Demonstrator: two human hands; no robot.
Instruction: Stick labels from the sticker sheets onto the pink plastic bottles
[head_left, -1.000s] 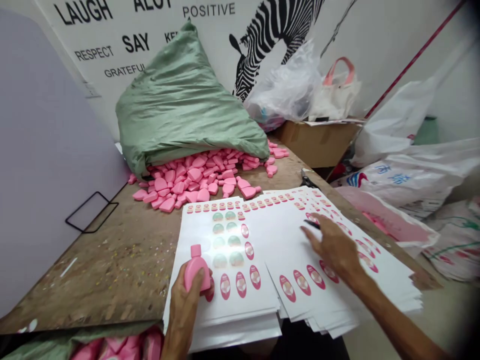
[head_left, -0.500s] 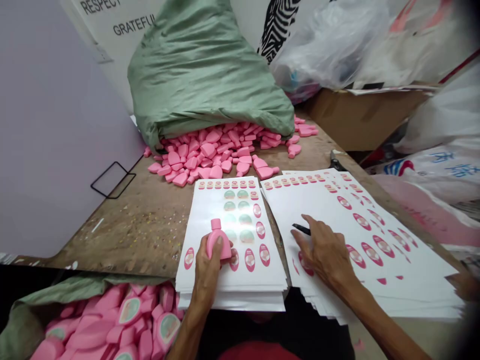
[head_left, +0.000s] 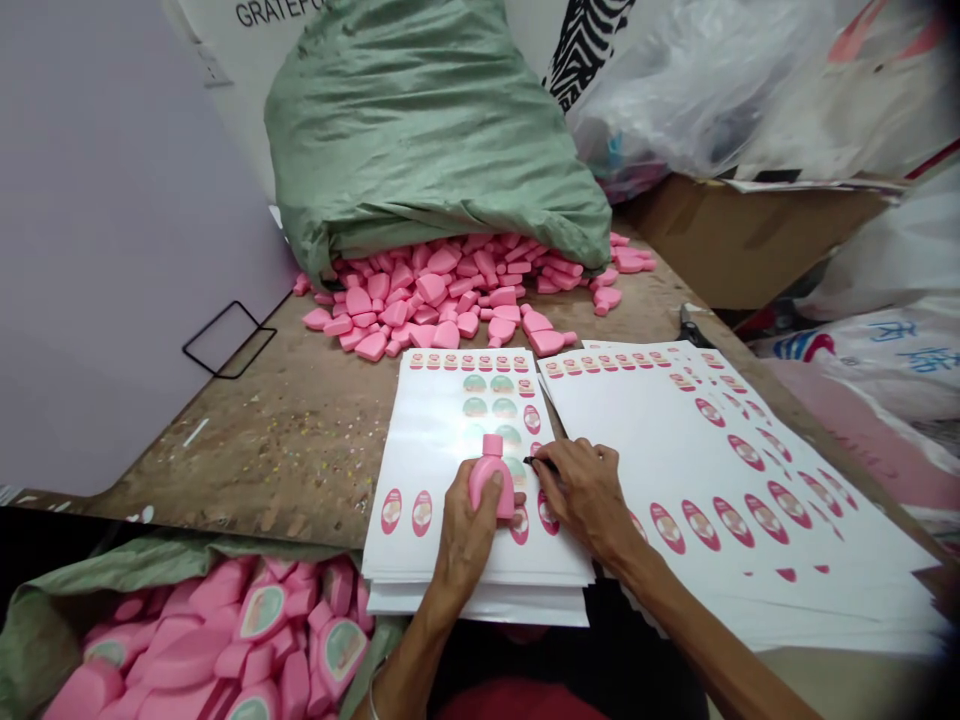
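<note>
A pink bottle-shaped piece (head_left: 491, 482) with its neck upward is held in my left hand (head_left: 466, 520), over a stack of sticker sheets (head_left: 420, 450). Green and pink oval stickers show on the top sheet. My right hand (head_left: 589, 495) pinches a thin black tool (head_left: 538, 462) at the right part of this stack, close to the green stickers. A second spread of sticker sheets (head_left: 622, 420) lies to the right, partly under my right forearm.
A green sack (head_left: 442, 130) spills a pile of pink pieces (head_left: 431, 290) at the back. Another sack of pink pieces (head_left: 180, 660), some labelled, is at the lower left. A black wire frame (head_left: 229, 340), scissors (head_left: 694, 328) and a cardboard box (head_left: 750, 240) stand around.
My right hand has moved left with the black tool, from the right sheets to the left stack. My left hand and the pink piece have shifted right in the view, which has itself turned slightly.
</note>
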